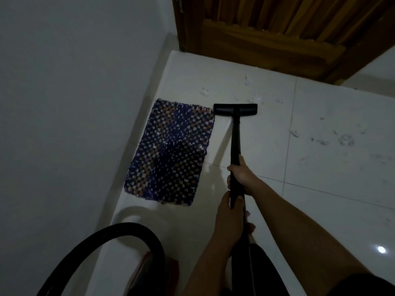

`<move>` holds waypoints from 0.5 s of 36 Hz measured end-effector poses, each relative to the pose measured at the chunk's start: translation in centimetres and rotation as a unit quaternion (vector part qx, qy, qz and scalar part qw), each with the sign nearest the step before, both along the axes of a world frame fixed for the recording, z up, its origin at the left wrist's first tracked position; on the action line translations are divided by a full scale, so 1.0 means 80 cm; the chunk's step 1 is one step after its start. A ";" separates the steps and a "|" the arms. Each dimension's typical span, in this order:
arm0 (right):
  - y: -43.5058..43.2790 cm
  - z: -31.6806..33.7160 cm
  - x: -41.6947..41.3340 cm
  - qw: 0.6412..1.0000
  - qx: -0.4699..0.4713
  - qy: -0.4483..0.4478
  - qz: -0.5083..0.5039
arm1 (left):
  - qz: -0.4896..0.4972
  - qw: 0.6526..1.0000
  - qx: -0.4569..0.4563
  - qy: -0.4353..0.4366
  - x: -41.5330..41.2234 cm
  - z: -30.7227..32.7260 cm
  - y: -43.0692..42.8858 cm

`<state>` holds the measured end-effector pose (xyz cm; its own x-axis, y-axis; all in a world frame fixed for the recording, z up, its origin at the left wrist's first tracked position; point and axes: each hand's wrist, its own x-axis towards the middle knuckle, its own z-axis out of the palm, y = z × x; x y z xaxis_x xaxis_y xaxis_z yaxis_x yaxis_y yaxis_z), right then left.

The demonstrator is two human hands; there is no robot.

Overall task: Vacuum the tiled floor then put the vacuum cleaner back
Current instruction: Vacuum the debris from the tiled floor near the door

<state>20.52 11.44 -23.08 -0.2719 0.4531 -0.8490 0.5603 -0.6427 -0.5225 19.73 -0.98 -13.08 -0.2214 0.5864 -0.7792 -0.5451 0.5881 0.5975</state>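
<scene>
**Vacuuming under way, plenty of floor left**

At the far left we see the black hose point(119, 229) arching up beside the wall. Under it is a red shape point(171, 270) that we take for the vacuum cleaner's body, though it is dim and partly cut off.

Next comes the checked mat point(171, 150), lying flat along the foot of the wall with a few pale flecks on it. Just beside its far right corner the floor head point(235, 109) sits flat on the tiled floor point(320, 210), and the black wand point(235, 142) runs back toward us.

The left hand point(229, 214) grasps the wand low down, fingers wrapped round it. The right hand point(240, 175) clenches it just above.

Further right, grey smudges and bits of debris point(344, 141) are scattered over the tiles. More lie just beyond the head, toward the wooden door point(277, 35).

We judge the vacuuming to be in progress and well short of finished. The strip next to the mat looks clean, but the stretch ahead and to the right does not. Putting the vacuum cleaner back has not begun.
</scene>
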 end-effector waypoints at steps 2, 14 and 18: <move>0.012 -0.001 -0.012 1.000 0.002 -0.001 0.013 | -0.002 1.000 0.015 0.008 -0.011 -0.001 0.010; 0.051 0.005 -0.098 0.994 -0.010 0.005 0.105 | 0.100 0.993 -0.048 0.027 -0.070 -0.005 0.056; 0.063 -0.003 -0.124 0.994 -0.012 0.006 0.109 | 0.100 0.992 -0.065 0.035 -0.095 -0.018 0.071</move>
